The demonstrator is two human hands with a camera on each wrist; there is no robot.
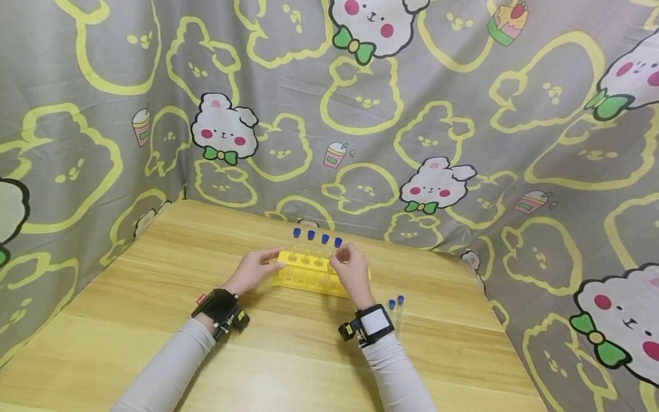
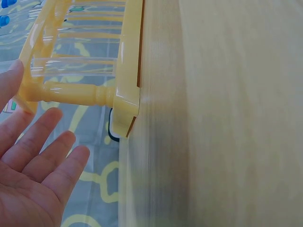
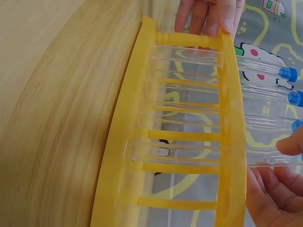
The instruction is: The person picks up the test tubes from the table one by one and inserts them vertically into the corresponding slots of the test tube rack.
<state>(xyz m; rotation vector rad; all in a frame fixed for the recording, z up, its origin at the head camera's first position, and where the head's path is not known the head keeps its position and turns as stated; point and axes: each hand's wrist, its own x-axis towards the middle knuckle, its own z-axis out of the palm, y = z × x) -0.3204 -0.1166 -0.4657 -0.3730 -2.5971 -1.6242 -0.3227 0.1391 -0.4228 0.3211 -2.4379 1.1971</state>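
A yellow test tube rack stands on the table with several clear, blue-capped test tubes upright in its holes. At the rack's left end, my left hand holds the top plate's edge between thumb and index finger; the other fingers are spread in the left wrist view. My right hand pinches the upper part of a test tube just above the top plate. That tube passes through the plate, and its lower end is near the rack's base. In the head view, the right hand hides the rack's right part.
Two more capped test tubes are on the wooden table, right of my right wrist. A grey cartoon-printed curtain encloses the table's back and sides.
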